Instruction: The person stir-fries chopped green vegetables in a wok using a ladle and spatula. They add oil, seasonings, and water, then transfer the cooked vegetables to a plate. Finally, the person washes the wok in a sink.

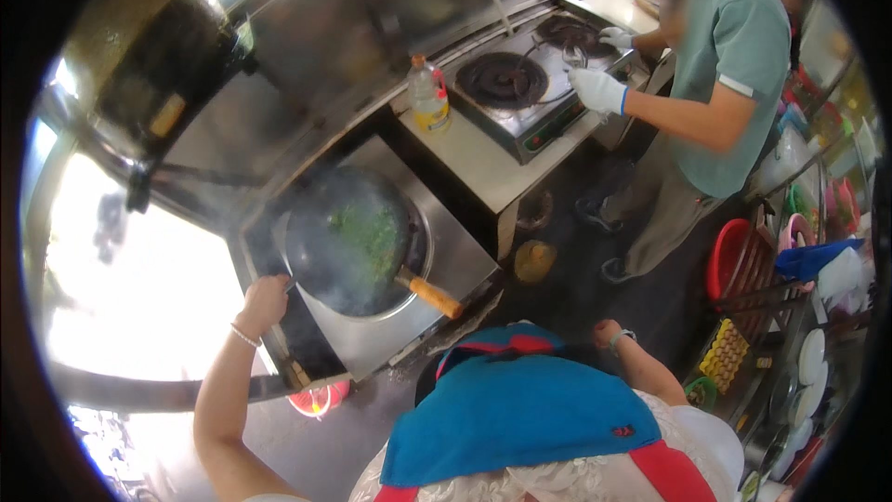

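A dark wok (313, 244) sits on the burner of a steel stove (456, 240), with chopped green food (373, 233) inside and smoke or steam rising. The wok's wooden handle (435, 296) points toward my body, and neither hand is on it. At the wok's left side my left hand (266, 305) is closed around a thin metal handle (290, 285); whether it belongs to the wok or to a utensil I cannot tell. My right hand (608, 333) is beside my body, away from the stove, its fingers curled. What lies inside those fingers is hidden.
A plastic oil bottle (428, 94) stands on the counter (481, 174) beside a two-burner cooktop (519, 87). There a person in white gloves (598, 90) holds a metal tool (575, 56). A red basin (728, 258), an egg tray (725, 355) and a rack line the right side.
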Demonstrator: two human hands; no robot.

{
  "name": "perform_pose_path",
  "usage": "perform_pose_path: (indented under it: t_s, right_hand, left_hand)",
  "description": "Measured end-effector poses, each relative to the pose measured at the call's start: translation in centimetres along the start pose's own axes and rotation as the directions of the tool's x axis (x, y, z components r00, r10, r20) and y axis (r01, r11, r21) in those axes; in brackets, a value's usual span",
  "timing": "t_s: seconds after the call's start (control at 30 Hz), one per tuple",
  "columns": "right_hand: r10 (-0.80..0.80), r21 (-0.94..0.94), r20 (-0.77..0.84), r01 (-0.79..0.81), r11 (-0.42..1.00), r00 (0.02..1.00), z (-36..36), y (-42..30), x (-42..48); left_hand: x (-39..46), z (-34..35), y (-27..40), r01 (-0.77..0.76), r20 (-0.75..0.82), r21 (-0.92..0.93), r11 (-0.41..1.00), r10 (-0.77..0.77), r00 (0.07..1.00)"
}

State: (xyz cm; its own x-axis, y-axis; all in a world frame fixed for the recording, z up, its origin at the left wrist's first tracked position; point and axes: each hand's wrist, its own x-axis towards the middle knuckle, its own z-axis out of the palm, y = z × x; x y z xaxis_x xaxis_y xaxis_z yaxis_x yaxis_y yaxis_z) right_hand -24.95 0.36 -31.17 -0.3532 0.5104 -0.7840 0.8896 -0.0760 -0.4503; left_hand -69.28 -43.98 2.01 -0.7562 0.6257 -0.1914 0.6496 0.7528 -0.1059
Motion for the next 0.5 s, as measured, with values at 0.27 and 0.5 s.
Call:
perform_pose_path:
  t_s: [0.27, 0.5]
  right_hand:
    - [-0.093, -0.084, -0.002, 0.093, 0.992, 0.996, 0.5, -0.5, 0.1]
    - [-0.332, -0.295, 0.044, 0.330, 0.897, 0.942, 1.1, 0.5, 4.9]
  left_hand:
    - [-0.1, -4.9, 2.1, 0.322, 0.536, -0.493, 0.808, -0.010, 0.844]
    - [1.7, 6.7, 3.3, 0.405, 0.493, -0.860, -0.310, -0.301, 0.816]
